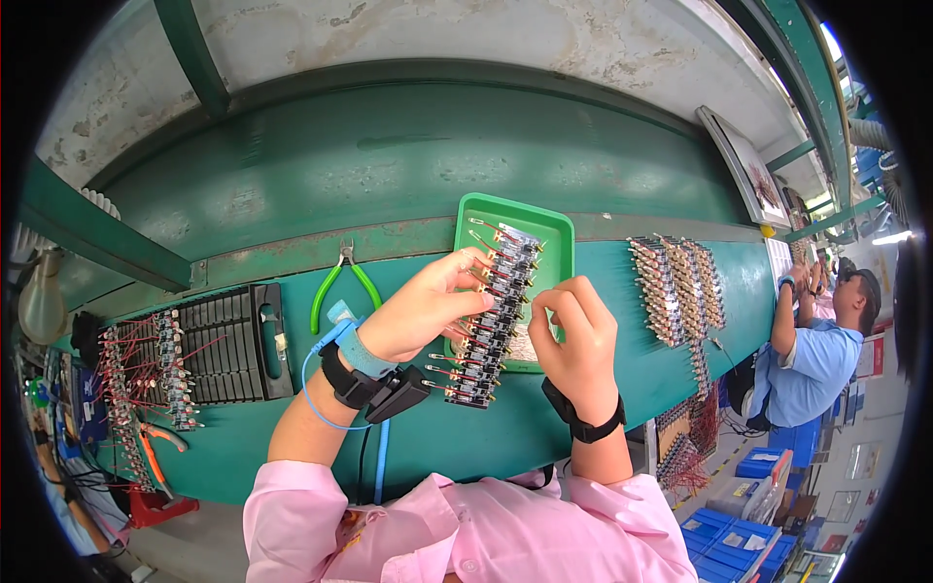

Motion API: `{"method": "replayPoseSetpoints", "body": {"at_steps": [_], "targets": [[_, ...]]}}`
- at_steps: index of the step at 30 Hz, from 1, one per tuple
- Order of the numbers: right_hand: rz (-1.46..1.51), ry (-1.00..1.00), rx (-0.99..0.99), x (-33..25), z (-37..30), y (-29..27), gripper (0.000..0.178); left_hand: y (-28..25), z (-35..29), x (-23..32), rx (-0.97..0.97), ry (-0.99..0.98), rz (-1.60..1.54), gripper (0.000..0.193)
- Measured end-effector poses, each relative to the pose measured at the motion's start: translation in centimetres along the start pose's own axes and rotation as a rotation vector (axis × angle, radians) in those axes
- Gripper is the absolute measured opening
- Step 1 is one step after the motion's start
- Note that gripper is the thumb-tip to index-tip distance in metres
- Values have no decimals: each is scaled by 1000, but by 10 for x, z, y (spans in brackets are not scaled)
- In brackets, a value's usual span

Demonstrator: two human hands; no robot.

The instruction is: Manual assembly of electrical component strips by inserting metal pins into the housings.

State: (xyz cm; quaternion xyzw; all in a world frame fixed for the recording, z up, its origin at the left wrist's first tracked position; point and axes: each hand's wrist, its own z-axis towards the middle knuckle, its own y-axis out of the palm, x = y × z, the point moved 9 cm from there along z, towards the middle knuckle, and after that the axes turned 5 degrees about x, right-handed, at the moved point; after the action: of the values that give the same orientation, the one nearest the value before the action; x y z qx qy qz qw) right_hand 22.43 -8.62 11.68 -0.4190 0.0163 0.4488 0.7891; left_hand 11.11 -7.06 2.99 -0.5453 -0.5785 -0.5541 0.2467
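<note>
My left hand [428,303] grips a long strip of black components [494,325] by its left side. Short red wires with metal tips stick out to the left along the strip, and small brass-coloured pins show on its right. The strip tilts over a green plastic tray [567,255], hiding part of it; small pale pieces lie at the tray's near end. Just right of the strip, apart from it, my right hand [580,340] is curled with thumb and forefinger pinched together. Whatever is between those fingertips, if anything, is too small to make out.
Green-handled cutters [320,306] lie left of the tray. Farther left are a black slotted rack [228,355], wired strips [175,374] and orange-handled pliers [150,452]. More component strips [680,291] lie at right. Beyond them sits a person in a blue shirt [812,364].
</note>
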Motion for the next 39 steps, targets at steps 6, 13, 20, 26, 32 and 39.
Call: {"method": "replayPoseSetpoints", "body": {"at_steps": [6,13,20,26,32,39], "targets": [[63,46,-14,6,0,2,18,2,1,-4,-58,-2,-15,28],[175,140,-1,11,0,0,14,2,-1,1,-30,7,18,26],[215,210,80,21,-4,-11,12,-3,0,1,-9,2,26,29],[260,182,5,6,-6,-3,12,-5,0,2,14,-15,12,30],[182,102,-21,1,-7,1,14,-6,0,3,25,-6,-1,30],[183,99,-12,-1,-8,0,15,-6,0,2,32,9,12,28]]}}
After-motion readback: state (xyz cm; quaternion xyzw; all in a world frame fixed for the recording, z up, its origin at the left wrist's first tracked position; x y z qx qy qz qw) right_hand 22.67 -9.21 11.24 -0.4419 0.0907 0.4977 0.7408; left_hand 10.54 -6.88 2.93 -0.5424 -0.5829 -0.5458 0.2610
